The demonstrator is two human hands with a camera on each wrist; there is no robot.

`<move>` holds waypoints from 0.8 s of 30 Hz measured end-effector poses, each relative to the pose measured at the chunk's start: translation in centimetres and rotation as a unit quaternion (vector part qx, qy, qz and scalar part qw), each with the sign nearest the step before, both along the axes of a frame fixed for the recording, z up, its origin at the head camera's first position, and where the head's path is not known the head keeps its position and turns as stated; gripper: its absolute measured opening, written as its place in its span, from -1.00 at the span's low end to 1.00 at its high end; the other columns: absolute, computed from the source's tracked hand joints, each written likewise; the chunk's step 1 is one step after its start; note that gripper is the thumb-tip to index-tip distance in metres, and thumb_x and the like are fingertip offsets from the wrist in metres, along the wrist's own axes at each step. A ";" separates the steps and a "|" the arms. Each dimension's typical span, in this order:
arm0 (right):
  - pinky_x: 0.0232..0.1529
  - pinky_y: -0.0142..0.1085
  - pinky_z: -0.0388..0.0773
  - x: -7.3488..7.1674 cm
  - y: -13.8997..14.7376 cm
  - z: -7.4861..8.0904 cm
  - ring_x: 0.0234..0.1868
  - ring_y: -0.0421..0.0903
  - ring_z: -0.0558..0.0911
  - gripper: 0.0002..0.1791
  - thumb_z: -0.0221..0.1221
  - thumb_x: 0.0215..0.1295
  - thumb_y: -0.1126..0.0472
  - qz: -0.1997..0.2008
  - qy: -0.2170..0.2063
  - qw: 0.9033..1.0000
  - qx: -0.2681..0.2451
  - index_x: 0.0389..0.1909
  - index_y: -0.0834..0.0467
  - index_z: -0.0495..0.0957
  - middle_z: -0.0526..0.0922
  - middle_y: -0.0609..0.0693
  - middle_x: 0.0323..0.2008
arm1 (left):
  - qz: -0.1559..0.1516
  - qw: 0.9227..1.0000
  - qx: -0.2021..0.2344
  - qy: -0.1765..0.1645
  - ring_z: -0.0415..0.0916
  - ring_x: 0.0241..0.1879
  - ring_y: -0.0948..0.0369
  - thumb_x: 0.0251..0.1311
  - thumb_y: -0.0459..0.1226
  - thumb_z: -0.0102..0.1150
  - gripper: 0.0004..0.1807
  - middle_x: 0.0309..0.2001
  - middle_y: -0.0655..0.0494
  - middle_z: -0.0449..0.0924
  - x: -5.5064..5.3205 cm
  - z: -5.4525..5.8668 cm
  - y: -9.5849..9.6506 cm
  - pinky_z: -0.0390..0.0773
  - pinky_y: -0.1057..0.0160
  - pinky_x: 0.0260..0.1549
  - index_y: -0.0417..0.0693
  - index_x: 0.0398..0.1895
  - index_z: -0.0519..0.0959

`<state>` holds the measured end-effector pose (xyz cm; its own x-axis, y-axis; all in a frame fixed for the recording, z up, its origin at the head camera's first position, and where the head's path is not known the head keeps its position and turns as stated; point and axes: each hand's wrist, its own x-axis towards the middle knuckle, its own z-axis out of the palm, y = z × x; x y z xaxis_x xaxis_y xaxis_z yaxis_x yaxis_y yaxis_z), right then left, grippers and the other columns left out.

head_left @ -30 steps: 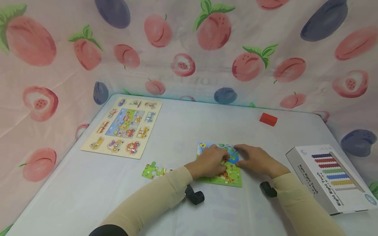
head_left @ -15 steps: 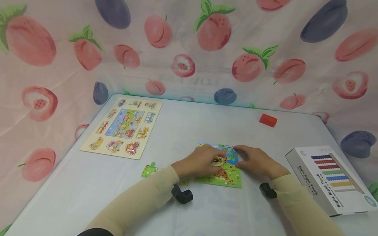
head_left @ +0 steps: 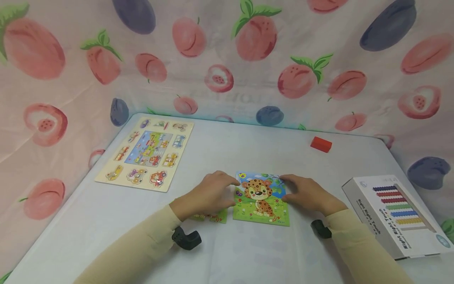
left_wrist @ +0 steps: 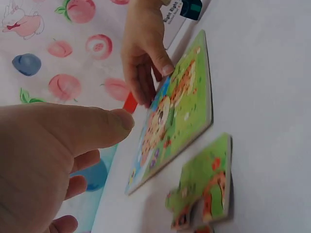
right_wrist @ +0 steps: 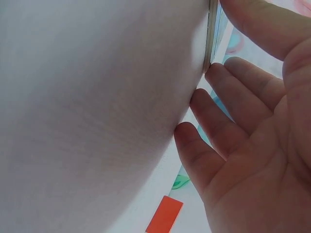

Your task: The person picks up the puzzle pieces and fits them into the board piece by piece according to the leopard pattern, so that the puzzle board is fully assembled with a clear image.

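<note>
The leopard board [head_left: 260,201] looks complete, lying flat between the loosely spread left hand [head_left: 209,194] near its left edge and the spread right hand [head_left: 307,193] at its right, while a jigsaw section [head_left: 220,217] just left lies apart, seemingly unfinished.

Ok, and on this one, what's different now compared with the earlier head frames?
The left hand has moved leftward off the leopard jigsaw, uncovering its picture, and now overlaps the loose jigsaw pieces in the head view. The right hand stays at the leopard jigsaw's right edge; the vehicle puzzle board, red block and white box stay put.
</note>
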<state>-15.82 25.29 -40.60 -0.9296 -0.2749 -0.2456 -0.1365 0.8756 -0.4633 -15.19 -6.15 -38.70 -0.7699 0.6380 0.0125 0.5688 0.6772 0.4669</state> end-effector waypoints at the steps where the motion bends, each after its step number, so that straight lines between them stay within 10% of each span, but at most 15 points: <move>1: 0.30 0.25 0.23 0.0 0.0 0.0 0.39 0.31 0.27 -0.22 0.39 0.21 0.08 0.001 0.001 1.000 0.000 0.43 0.18 0.34 0.37 0.25 0.38 | 0.003 1.000 -0.001 0.000 0.34 0.27 0.06 0.11 -0.14 0.47 -0.46 0.12 0.15 0.61 0.1 0.0 -0.4 0.31 -0.03 0.19 -0.03 0.18 0.61; 24: 0.31 0.25 0.20 0.1 -0.1 0.0 0.40 0.32 0.25 -0.22 0.39 0.22 0.10 -0.005 0.000 1.000 0.005 0.43 0.17 0.34 0.34 0.26 0.39 | -0.018 1.000 -0.006 -0.006 0.42 -0.02 0.21 0.07 -0.15 0.49 -0.55 -0.09 0.20 0.63 2.2 -2.5 -4.7 0.37 0.06 0.00 -0.07 0.04 0.66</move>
